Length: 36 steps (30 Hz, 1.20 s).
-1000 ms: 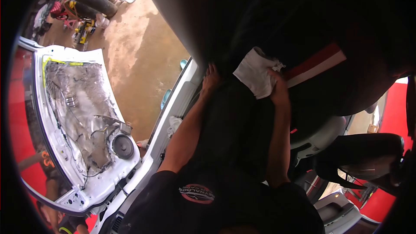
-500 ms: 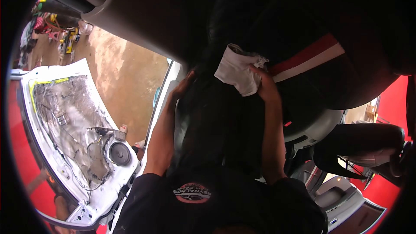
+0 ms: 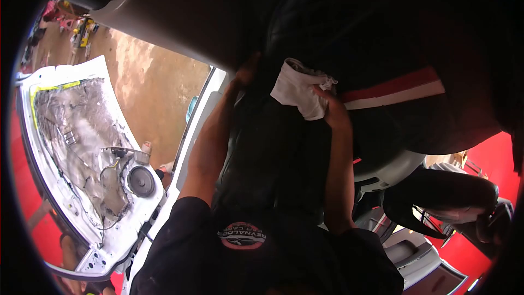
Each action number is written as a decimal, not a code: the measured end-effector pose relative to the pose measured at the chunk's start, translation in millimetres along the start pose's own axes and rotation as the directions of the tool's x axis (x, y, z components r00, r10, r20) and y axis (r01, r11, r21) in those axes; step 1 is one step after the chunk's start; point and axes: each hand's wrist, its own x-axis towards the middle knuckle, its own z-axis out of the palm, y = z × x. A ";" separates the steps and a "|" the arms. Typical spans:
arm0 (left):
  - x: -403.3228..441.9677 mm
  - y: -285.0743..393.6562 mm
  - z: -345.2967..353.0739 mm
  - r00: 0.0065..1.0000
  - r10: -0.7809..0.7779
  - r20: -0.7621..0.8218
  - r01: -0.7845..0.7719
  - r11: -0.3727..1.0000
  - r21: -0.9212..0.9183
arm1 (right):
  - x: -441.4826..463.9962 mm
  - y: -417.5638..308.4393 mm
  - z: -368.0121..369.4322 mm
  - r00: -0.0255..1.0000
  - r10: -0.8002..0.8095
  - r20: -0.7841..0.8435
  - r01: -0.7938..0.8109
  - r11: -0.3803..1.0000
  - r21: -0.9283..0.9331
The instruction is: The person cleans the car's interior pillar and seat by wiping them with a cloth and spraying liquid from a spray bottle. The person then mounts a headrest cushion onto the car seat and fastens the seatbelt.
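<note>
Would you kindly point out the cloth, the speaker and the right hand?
Cloth [image 3: 297, 90], head view: middle of its fabric.
Speaker [image 3: 141, 181], head view: centre of its face.
Right hand [image 3: 334, 108], head view: its middle.

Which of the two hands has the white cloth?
The right hand, the one nearer the red-and-white stripe, has the white cloth. The left hand, nearer the stripped door panel, shows no cloth.
</note>
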 end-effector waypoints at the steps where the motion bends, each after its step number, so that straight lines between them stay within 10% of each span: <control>1: -7.7 8.5 -8.4 1.000 -0.003 -0.024 -0.001 0.986 -0.166 | 4.3 1.1 -6.1 1.000 0.009 0.018 -0.009 1.000 -0.001; 4: -56.7 -7.2 0.0 0.953 -0.258 0.158 0.302 0.778 -0.551 | 9.6 -0.1 -7.9 1.000 0.002 0.022 -0.002 1.000 0.004; 11: -156.3 -50.6 -72.4 0.662 -0.489 0.568 0.507 0.850 0.141 | 5.7 0.3 -4.3 0.999 -0.017 0.051 0.015 1.000 0.027; 16: -168.9 -92.0 -92.5 0.899 -0.364 -0.243 0.412 0.890 0.193 | -3.1 1.7 6.4 0.996 -0.093 0.003 0.093 0.993 -0.070; 21: -106.6 -100.5 -48.7 0.923 -0.187 -0.335 0.213 0.976 0.042 | -2.1 -3.3 9.8 1.000 -0.006 -0.006 0.006 1.000 -0.002; 23: -81.6 -64.3 -38.9 0.883 -0.454 -0.117 0.454 0.891 -0.033 | -0.4 -2.4 7.5 0.998 -0.049 0.028 0.049 0.999 0.017; 25: -87.4 -140.2 10.7 0.954 -0.058 -0.295 0.072 0.997 0.038 | -1.9 -0.6 7.8 0.999 0.009 -0.038 -0.009 1.000 0.003; 27: -112.0 -129.1 -13.7 0.967 -0.240 -0.082 0.251 0.952 0.174 | -1.2 -3.4 6.8 0.999 0.046 -0.022 -0.046 0.999 -0.020; 29: -122.7 -115.9 -73.0 0.800 -0.539 0.262 0.328 0.760 0.562 | -2.2 -4.1 10.9 0.998 0.032 -0.058 -0.034 0.999 -0.039; 31: -123.1 -143.0 -127.5 0.404 -0.874 0.269 0.403 0.434 0.806 | -0.2 -3.9 10.3 0.995 0.073 -0.065 -0.075 0.996 -0.038; 33: -149.3 -95.1 -158.1 0.673 -0.704 -0.226 0.643 0.407 0.648 | 4.6 -1.5 5.6 0.997 0.041 -0.057 -0.046 0.996 -0.077; 36: -146.2 -129.5 -152.1 0.828 -0.546 -0.127 0.533 0.697 0.479 | 3.4 -3.0 6.3 0.997 0.074 -0.025 -0.075 0.996 -0.056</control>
